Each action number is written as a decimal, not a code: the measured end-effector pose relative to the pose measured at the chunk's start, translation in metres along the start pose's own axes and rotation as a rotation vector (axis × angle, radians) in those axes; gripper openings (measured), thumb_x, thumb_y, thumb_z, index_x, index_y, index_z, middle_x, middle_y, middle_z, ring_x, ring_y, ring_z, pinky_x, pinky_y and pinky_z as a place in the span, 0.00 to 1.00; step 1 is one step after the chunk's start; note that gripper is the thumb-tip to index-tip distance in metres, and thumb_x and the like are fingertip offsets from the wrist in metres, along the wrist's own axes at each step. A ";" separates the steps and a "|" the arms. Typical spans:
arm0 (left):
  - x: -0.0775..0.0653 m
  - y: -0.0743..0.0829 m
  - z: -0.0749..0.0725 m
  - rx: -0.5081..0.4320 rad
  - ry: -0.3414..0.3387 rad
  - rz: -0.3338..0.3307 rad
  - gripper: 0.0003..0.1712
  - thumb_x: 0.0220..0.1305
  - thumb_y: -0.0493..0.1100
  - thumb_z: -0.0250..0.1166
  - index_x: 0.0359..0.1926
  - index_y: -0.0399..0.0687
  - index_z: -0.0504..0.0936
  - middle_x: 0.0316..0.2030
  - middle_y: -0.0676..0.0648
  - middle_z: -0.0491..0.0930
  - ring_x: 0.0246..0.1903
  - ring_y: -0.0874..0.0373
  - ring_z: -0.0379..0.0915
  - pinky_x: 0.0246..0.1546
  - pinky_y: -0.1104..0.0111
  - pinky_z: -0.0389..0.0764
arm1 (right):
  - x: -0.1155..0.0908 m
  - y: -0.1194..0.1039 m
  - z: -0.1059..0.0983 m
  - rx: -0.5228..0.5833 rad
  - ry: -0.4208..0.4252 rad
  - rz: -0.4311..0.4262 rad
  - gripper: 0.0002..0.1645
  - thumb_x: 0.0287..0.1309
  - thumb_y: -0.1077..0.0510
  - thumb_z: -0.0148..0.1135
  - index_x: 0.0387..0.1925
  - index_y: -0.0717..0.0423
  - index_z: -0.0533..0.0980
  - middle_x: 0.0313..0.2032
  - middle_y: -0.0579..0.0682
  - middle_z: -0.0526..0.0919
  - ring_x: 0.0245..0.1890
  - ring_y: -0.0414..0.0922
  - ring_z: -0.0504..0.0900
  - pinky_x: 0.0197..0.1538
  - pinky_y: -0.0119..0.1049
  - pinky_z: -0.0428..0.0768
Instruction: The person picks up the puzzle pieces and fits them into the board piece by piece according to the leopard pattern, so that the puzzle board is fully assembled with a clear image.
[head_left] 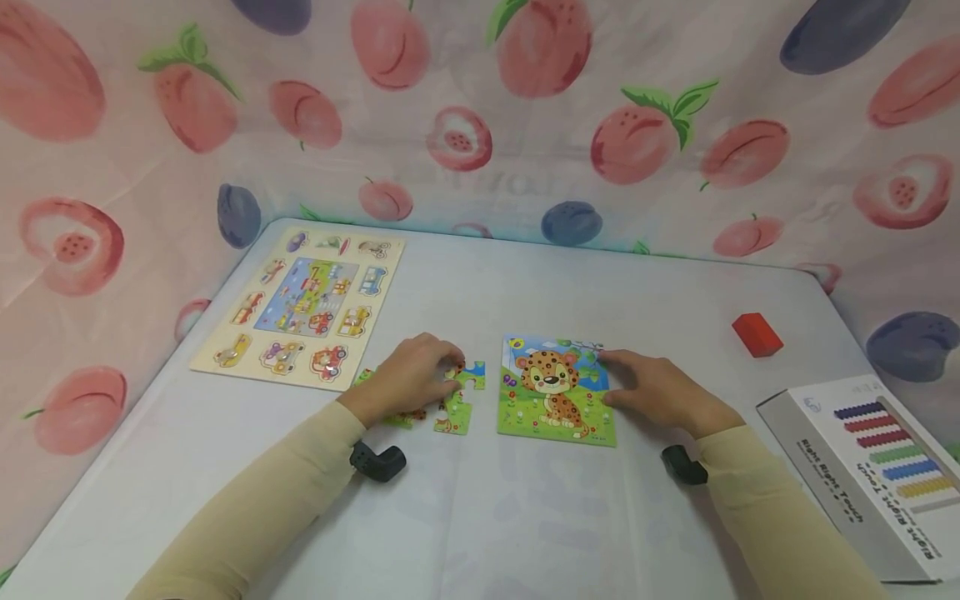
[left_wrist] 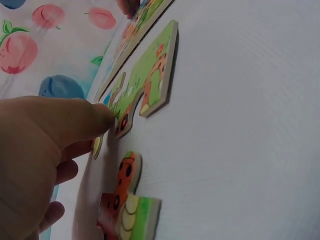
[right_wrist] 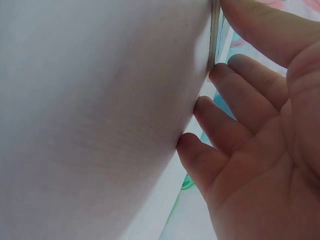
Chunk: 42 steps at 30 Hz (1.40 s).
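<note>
My left hand (head_left: 411,379) pinches a small jigsaw piece (left_wrist: 97,148) between thumb and fingers, with most of it hidden behind the thumb. Around that hand lie loose jigsaw pieces; one shows green grass and a spotted paw (left_wrist: 157,75), another has orange spotted fur (left_wrist: 127,172). Right of them is a square leopard picture board (head_left: 557,392) with a blue sky and green meadow. Fingertips of my right hand (head_left: 663,387) touch the board's right edge, thumb low and forefinger near its upper corner. In the right wrist view its other fingers spread loosely against the table.
A wooden vehicle peg puzzle (head_left: 360,367) lies at the back left. A red block (head_left: 757,335) sits far right, behind a grey and white box (head_left: 817,467) with coloured strips pictured on it. Fruit-patterned cloth (head_left: 525,150) rises behind the white table (head_left: 525,525).
</note>
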<state>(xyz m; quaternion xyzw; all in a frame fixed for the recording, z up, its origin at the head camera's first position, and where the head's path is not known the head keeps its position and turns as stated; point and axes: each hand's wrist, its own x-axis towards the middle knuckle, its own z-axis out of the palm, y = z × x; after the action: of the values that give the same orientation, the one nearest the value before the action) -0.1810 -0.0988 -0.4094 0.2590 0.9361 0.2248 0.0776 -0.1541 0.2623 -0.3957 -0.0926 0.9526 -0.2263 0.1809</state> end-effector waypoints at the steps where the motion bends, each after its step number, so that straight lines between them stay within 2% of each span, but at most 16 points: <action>1: 0.001 0.000 0.000 0.008 0.002 0.004 0.19 0.62 0.47 0.71 0.52 0.46 0.84 0.49 0.48 0.81 0.53 0.51 0.72 0.58 0.56 0.71 | 0.000 0.000 0.000 0.001 0.000 0.001 0.42 0.61 0.50 0.69 0.73 0.54 0.64 0.71 0.64 0.63 0.70 0.66 0.59 0.65 0.66 0.60; 11: 0.006 -0.003 -0.003 0.025 0.033 0.024 0.19 0.61 0.44 0.71 0.52 0.44 0.84 0.49 0.47 0.81 0.55 0.50 0.72 0.59 0.56 0.71 | -0.001 -0.001 -0.001 0.013 -0.005 0.009 0.42 0.61 0.51 0.69 0.73 0.54 0.64 0.71 0.65 0.63 0.70 0.66 0.58 0.66 0.66 0.60; 19: 0.011 0.004 -0.010 0.029 0.043 0.026 0.16 0.61 0.44 0.70 0.50 0.46 0.85 0.49 0.48 0.81 0.55 0.51 0.71 0.58 0.57 0.71 | 0.000 0.000 0.000 0.006 0.002 -0.001 0.42 0.61 0.51 0.69 0.73 0.55 0.64 0.71 0.65 0.63 0.70 0.66 0.59 0.66 0.66 0.60; 32: 0.033 0.035 -0.003 0.035 0.022 0.109 0.17 0.62 0.44 0.70 0.51 0.46 0.85 0.48 0.49 0.81 0.52 0.53 0.72 0.57 0.58 0.71 | -0.001 0.000 0.000 0.006 0.009 -0.008 0.42 0.61 0.52 0.70 0.73 0.56 0.65 0.70 0.65 0.64 0.70 0.67 0.59 0.66 0.66 0.60; 37: 0.045 0.049 0.006 0.045 -0.010 0.122 0.18 0.62 0.46 0.70 0.52 0.47 0.84 0.49 0.49 0.82 0.55 0.53 0.71 0.60 0.58 0.69 | -0.001 -0.001 -0.001 0.014 -0.002 0.000 0.42 0.61 0.51 0.69 0.73 0.55 0.64 0.71 0.65 0.63 0.70 0.67 0.58 0.66 0.66 0.59; 42: 0.054 0.062 0.017 0.065 -0.028 0.168 0.19 0.63 0.47 0.70 0.53 0.46 0.84 0.47 0.49 0.82 0.53 0.53 0.72 0.57 0.60 0.70 | -0.001 0.000 -0.001 0.022 -0.004 -0.004 0.42 0.61 0.51 0.70 0.73 0.55 0.64 0.71 0.65 0.63 0.70 0.67 0.58 0.65 0.66 0.60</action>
<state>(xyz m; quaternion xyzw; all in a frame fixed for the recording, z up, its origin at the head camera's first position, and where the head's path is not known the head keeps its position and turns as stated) -0.1945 -0.0163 -0.3977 0.3424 0.9167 0.1962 0.0632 -0.1532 0.2631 -0.3948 -0.0931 0.9495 -0.2370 0.1832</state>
